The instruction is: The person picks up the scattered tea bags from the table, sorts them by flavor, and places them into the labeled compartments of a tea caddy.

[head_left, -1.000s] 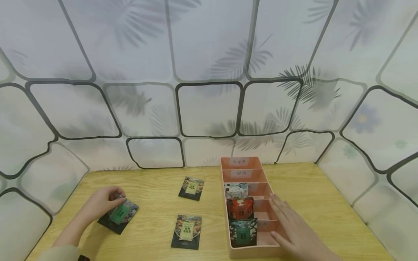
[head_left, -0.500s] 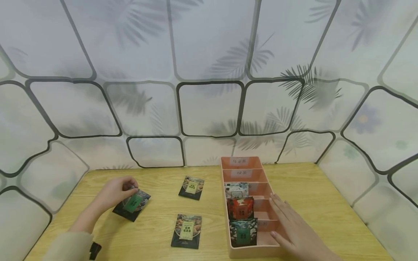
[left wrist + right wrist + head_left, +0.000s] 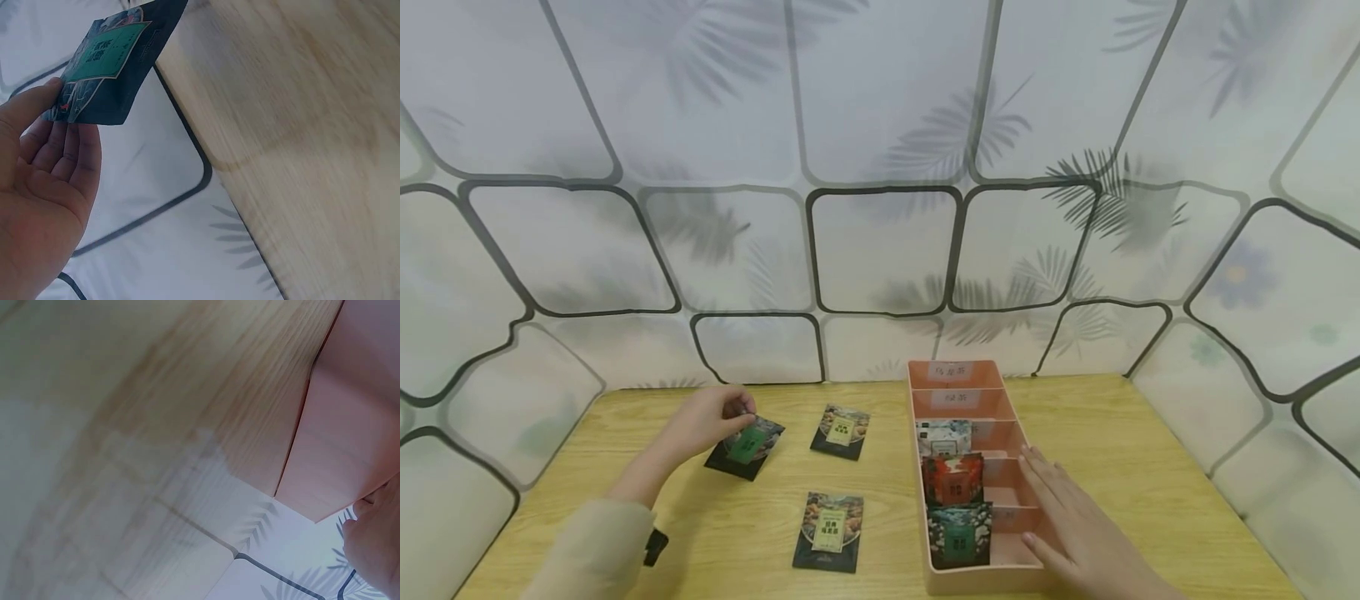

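The left hand (image 3: pixel 711 421) pinches the green-labelled packet (image 3: pixel 747 446) by its upper corner, thumb in front and fingers behind. The back edge of the desk (image 3: pixel 1150 467) runs just beyond that hand at 12 o'clock; a stretch of wood reaches to the side edge at 9. The gripped packet sits at 4 o'clock from the hand. Farther out lie 2 yellow-labelled packets (image 3: pixel 840 432), 1 at 3 o'clock, 1 at 4. Beyond them, toward 3, stands the pink tray (image 3: pixel 985 579), 3 of its compartments holding packets. The right hand (image 3: pixel 1078 533), fingers extended, rests along its 3 o'clock wall.
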### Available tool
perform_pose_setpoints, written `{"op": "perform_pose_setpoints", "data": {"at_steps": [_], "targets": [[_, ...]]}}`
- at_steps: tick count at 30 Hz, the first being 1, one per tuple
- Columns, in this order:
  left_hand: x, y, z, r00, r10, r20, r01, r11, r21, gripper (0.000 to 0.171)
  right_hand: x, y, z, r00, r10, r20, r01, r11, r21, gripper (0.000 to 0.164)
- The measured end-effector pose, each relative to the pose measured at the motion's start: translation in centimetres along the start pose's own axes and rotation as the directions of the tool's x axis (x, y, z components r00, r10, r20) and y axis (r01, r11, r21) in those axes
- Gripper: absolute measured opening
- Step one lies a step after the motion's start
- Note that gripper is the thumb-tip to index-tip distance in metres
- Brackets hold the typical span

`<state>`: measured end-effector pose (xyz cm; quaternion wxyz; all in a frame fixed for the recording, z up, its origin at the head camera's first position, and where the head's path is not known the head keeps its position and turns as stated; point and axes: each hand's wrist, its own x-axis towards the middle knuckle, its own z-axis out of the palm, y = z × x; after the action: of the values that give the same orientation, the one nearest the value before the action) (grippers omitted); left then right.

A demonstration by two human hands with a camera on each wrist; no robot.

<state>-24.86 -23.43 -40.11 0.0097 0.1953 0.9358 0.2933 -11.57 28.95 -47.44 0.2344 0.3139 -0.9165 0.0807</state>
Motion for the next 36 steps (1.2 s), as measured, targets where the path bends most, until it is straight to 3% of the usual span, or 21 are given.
{"op": "perform_pose_setpoints", "data": {"at_steps": [9, 18, 25, 36], "targets": [[2.5, 1.7, 0.6, 0.997, 0.073, -0.002, -0.073, 0.997, -0.023, 0.005, 0.0, -0.1, -0.1, 1.000, -0.005, -0.009, 0.005, 1.000, 0.005, 0.088], [4.9, 4.0, 0.6, 0.994, 0.105, -0.025, -0.106, 0.994, -0.033, 0.004, -0.1, -0.1, 0.0, 1.000, -0.006, -0.009, 0.006, 1.000, 0.005, 0.089], [6.4, 5.6, 1.3, 0.987, 0.122, -0.101, -0.125, 0.992, -0.031, 0.004, -0.1, -0.1, 0.0, 1.000, -0.002, -0.006, 0.002, 1.000, 0.005, 0.089], [8.0, 7.7, 3.0, 0.954, 0.178, -0.242, -0.199, 0.978, -0.065, 0.005, 0.1, -0.1, -0.1, 1.000, -0.001, -0.010, 0.002, 0.999, 0.032, 0.088]]}}
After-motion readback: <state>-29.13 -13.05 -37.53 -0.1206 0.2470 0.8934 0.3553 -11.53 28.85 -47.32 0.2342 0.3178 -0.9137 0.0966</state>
